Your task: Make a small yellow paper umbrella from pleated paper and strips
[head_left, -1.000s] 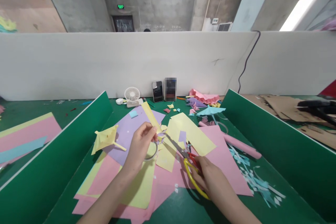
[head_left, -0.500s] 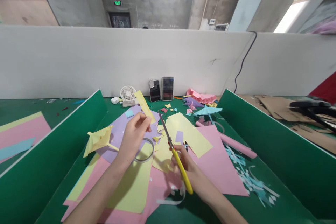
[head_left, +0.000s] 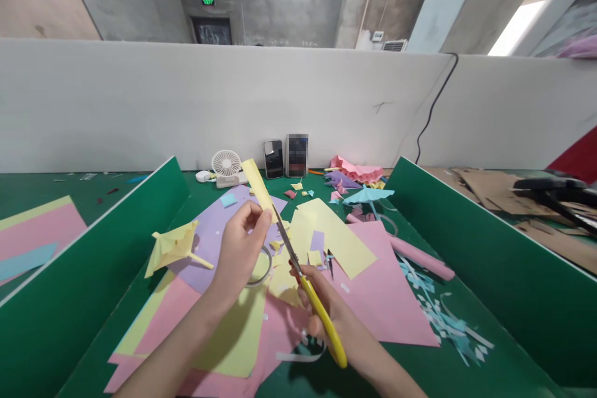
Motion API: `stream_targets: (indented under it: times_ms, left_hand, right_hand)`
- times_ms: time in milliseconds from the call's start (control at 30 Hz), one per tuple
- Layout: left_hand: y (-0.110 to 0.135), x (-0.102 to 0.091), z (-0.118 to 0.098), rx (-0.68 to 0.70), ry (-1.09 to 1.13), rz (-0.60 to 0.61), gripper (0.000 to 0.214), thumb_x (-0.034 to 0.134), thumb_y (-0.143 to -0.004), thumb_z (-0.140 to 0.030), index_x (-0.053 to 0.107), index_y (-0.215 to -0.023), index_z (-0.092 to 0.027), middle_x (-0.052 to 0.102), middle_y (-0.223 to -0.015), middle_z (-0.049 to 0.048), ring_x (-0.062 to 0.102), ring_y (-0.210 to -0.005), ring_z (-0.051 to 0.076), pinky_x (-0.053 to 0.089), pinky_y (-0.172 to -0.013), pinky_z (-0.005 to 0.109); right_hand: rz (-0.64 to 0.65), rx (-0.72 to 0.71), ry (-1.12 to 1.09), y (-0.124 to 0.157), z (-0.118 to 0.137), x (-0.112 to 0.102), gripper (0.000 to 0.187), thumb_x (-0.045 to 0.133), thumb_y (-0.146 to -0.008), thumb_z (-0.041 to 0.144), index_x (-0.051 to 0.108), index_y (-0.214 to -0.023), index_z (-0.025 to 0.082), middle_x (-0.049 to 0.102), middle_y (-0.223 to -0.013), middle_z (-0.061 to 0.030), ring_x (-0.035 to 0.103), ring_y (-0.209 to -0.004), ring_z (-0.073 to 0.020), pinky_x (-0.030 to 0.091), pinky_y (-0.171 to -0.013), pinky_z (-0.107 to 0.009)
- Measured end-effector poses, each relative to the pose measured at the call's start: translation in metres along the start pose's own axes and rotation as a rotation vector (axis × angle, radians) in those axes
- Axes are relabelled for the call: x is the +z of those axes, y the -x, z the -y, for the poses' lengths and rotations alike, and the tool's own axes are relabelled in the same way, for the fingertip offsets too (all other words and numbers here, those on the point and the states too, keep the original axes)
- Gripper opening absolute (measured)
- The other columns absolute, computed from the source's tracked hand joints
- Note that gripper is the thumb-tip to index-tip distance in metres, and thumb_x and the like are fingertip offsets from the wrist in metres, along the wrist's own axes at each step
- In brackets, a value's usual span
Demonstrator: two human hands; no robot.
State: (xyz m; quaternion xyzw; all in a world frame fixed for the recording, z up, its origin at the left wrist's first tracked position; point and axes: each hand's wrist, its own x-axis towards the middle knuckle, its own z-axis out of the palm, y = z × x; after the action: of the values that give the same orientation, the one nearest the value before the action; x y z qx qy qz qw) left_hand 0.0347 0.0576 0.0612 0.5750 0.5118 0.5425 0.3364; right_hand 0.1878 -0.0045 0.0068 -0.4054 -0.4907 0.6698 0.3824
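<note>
My left hand (head_left: 240, 249) pinches a narrow yellow paper strip (head_left: 258, 186) and holds it upright above the green table (head_left: 392, 360). My right hand (head_left: 336, 320) grips yellow-handled scissors (head_left: 310, 295); their blades point up and left and meet the strip just beside my left fingers. Below the hands lie pink, yellow and purple paper sheets (head_left: 373, 289) and a clear tape ring (head_left: 261, 267). A folded yellow paper umbrella (head_left: 175, 245) lies left of my left hand.
Green dividers (head_left: 116, 242) stand left and right (head_left: 466, 242) of the work area. At the back by the white partition stand a small fan (head_left: 226, 165), two phones (head_left: 284, 157), folded paper pieces and a blue paper umbrella (head_left: 368, 196). Blue paper scraps (head_left: 443, 320) lie at the right.
My right hand lifted the scissors from the sheets and brought the blades up to the yellow strip. My left hand raised the strip a little.
</note>
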Motion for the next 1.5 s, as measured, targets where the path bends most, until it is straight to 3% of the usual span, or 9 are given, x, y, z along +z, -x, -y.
stream_targets:
  times_ms: [267, 467, 700, 900, 1267, 1500]
  left_hand:
    - [0.002, 0.006, 0.004, -0.026, 0.019, 0.07, 0.024, 0.048, -0.08, -0.031, 0.04, -0.06, -0.02, 0.036, -0.053, -0.0071, 0.032, -0.047, 0.008, 0.027, -0.045, 0.02]
    - [0.003, 0.007, 0.003, -0.033, 0.007, 0.083, 0.024, 0.048, -0.08, -0.029, 0.039, -0.059, -0.02, 0.036, -0.053, -0.0074, 0.032, -0.047, 0.007, 0.026, -0.045, 0.021]
    - [0.005, 0.009, 0.006, -0.067, 0.024, 0.094, 0.024, 0.047, -0.08, -0.028, 0.038, -0.06, -0.02, 0.034, -0.053, -0.008, 0.029, -0.047, 0.006, 0.025, -0.045, 0.02]
    - [0.004, 0.009, 0.006, -0.08, 0.027, 0.09, 0.024, 0.047, -0.08, -0.028, 0.038, -0.059, -0.019, 0.032, -0.053, -0.008, 0.029, -0.048, 0.007, 0.024, -0.045, 0.02]
    - [0.005, 0.009, 0.005, -0.087, 0.033, 0.099, 0.026, 0.047, -0.08, -0.028, 0.036, -0.058, -0.019, 0.03, -0.052, -0.008, 0.027, -0.048, 0.007, 0.023, -0.044, 0.02]
    - [0.003, 0.011, 0.007, -0.099, 0.044, 0.109, 0.026, 0.047, -0.08, -0.027, 0.036, -0.058, -0.019, 0.03, -0.052, -0.0081, 0.027, -0.047, 0.007, 0.023, -0.044, 0.02]
  right_hand:
    - [-0.091, -0.042, -0.031, 0.0, 0.001, 0.002, 0.051, 0.07, -0.055, 0.033, 0.049, -0.101, 0.022, 0.046, -0.077, 0.0007, 0.042, -0.064, -0.0114, 0.032, -0.045, -0.018]
    - [-0.09, -0.065, -0.011, -0.005, -0.005, 0.001, 0.036, 0.065, -0.06, 0.029, 0.047, -0.091, 0.02, 0.038, -0.062, 0.0063, 0.033, -0.051, -0.0073, 0.026, -0.044, -0.019]
    - [-0.154, -0.078, 0.029, -0.008, -0.007, 0.002, 0.032, 0.063, -0.059, 0.033, 0.047, -0.083, 0.02, 0.042, -0.057, 0.0065, 0.037, -0.048, -0.008, 0.028, -0.043, -0.02]
    - [-0.186, -0.053, 0.004, -0.01, -0.008, 0.002, 0.03, 0.063, -0.055, 0.025, 0.047, -0.08, 0.02, 0.046, -0.056, 0.0068, 0.038, -0.047, -0.0073, 0.023, -0.04, -0.018]
    - [-0.227, -0.071, 0.05, -0.012, -0.01, 0.001, 0.024, 0.061, -0.056, 0.021, 0.048, -0.076, 0.02, 0.054, -0.056, 0.0053, 0.045, -0.045, -0.0087, 0.031, -0.039, -0.018]
    - [-0.283, -0.028, -0.008, -0.015, -0.011, 0.0, 0.028, 0.064, -0.051, 0.022, 0.048, -0.073, 0.02, 0.052, -0.052, 0.0075, 0.039, -0.038, -0.0054, 0.026, -0.035, -0.015]
